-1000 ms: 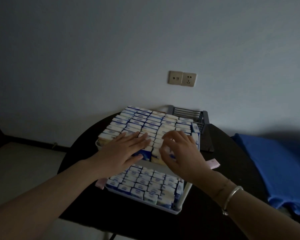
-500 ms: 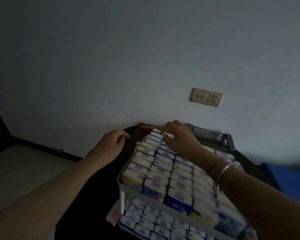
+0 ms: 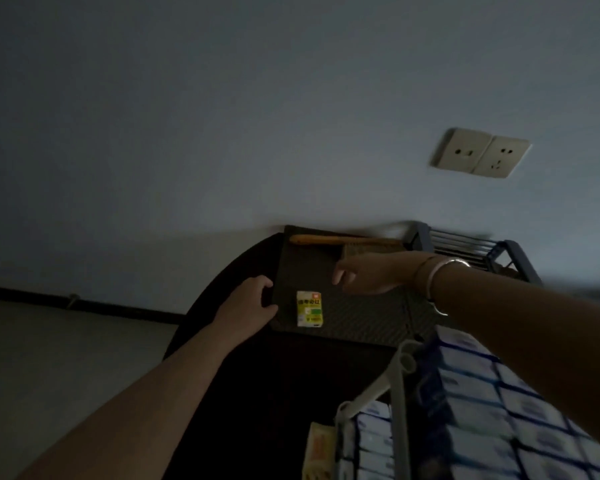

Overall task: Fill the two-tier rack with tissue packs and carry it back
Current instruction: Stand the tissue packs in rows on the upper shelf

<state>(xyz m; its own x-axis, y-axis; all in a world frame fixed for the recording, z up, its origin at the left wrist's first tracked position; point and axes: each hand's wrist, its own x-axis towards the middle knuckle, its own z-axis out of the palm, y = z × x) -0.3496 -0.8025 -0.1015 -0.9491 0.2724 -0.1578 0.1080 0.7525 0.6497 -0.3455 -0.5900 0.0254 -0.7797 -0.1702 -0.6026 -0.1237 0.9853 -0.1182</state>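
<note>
Left hand (image 3: 248,304) grips the dark woven tray's (image 3: 357,317) edge, right hand (image 3: 362,273) hovers loosely spread above it — both tiers of the white two-tier rack (image 3: 400,375) beside me look full of blue-and-white tissue packs (image 3: 482,386), so carrying comes next, I judge.

Yellow box (image 3: 310,309) and brush (image 3: 343,240) occupy the dark tray (image 3: 361,317).

The small yellow box (image 3: 310,308) bears green print, too blurred to read; nothing else shows legible text.
</note>
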